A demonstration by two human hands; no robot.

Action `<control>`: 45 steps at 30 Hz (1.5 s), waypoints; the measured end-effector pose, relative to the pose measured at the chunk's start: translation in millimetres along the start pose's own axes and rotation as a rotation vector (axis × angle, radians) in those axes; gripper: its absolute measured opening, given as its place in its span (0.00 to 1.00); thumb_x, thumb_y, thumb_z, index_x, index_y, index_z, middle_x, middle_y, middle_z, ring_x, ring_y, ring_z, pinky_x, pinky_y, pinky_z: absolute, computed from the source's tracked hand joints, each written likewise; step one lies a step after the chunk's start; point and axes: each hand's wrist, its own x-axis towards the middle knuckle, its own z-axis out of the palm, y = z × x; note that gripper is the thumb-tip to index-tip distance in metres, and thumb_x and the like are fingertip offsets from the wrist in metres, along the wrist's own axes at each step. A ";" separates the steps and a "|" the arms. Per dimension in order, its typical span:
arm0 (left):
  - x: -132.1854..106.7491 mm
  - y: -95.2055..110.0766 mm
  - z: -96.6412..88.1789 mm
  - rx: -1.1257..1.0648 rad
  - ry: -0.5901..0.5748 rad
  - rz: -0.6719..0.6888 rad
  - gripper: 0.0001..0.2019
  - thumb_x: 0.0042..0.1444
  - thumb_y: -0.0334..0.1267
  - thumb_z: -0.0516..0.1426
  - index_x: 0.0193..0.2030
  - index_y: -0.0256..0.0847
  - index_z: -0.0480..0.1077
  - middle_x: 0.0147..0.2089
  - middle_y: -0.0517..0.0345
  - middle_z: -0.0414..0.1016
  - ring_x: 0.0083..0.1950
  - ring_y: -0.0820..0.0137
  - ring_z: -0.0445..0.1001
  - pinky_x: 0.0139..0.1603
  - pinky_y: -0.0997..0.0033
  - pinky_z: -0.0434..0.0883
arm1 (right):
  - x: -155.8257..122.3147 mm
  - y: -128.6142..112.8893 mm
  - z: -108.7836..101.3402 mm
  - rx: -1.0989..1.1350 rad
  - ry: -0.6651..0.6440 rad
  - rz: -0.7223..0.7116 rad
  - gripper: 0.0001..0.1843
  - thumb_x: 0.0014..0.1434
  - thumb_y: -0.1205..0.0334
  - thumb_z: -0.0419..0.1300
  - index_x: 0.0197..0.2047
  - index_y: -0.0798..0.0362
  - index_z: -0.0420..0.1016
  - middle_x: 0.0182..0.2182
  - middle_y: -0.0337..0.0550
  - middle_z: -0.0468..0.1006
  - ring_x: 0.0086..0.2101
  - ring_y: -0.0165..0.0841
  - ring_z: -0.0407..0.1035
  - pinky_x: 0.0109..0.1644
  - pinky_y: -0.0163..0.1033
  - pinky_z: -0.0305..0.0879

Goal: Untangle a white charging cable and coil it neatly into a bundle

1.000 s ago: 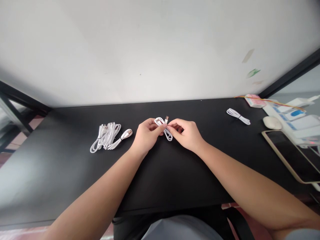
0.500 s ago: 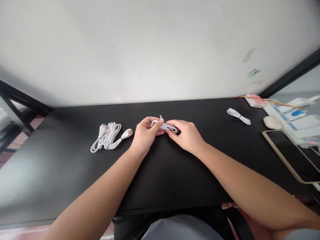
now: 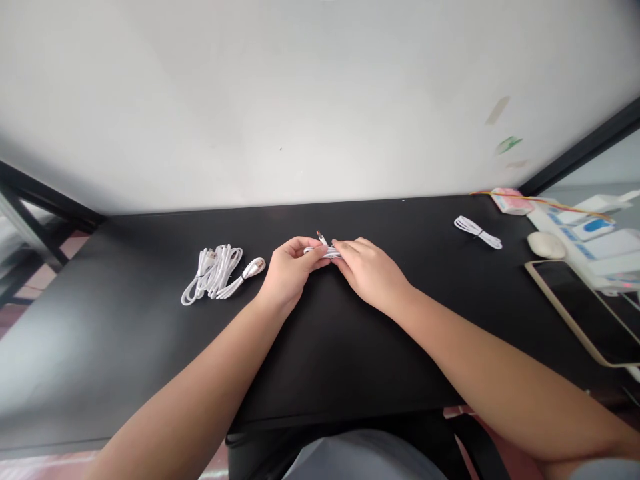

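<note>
A coiled white cable [image 3: 323,251] is pinched between both my hands above the middle of the black table [image 3: 150,347]. My left hand [image 3: 290,270] grips its left end with fingers closed. My right hand [image 3: 367,270] covers and holds its right end, fingers pressed together. A plug tip sticks up between the two hands. Most of the coil is hidden by my fingers.
A pile of several white cables [image 3: 217,272] lies to the left of my hands. One tied white cable [image 3: 477,231] rests at the back right. A white mouse [image 3: 546,245], a tablet [image 3: 583,310] and white-and-blue boxes [image 3: 595,240] crowd the right edge.
The cable coil was turned from standing loops to lying flat and squeezed together. My right hand slid over its right end, hiding more of it. The arms stayed in place.
</note>
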 end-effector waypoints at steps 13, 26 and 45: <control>2.8 7.0 -7.8 -0.065 -0.246 -0.095 0.13 0.49 0.33 0.70 0.42 0.37 0.78 0.41 0.55 0.80 0.44 0.69 0.80 0.53 0.65 0.76 | -1.0 2.4 -1.6 -0.066 -0.082 -0.047 0.14 0.73 0.66 0.45 0.43 0.56 0.71 0.36 0.48 0.73 0.38 0.38 0.66 0.40 0.42 0.63; 4.6 17.9 -19.0 0.299 -0.390 0.183 0.16 0.45 0.37 0.73 0.38 0.38 0.75 0.37 0.55 0.81 0.37 0.70 0.79 0.42 0.69 0.75 | -0.8 6.3 -12.8 0.158 -0.144 -0.010 0.13 0.73 0.65 0.46 0.43 0.54 0.71 0.36 0.45 0.73 0.35 0.34 0.67 0.38 0.39 0.61; -9.4 23.7 -9.4 0.477 -0.335 0.322 0.12 0.52 0.42 0.69 0.37 0.38 0.77 0.43 0.47 0.82 0.43 0.62 0.80 0.46 0.62 0.76 | -2.3 7.7 -13.4 0.401 -0.142 0.063 0.12 0.73 0.60 0.48 0.42 0.53 0.70 0.38 0.44 0.76 0.37 0.34 0.71 0.40 0.40 0.64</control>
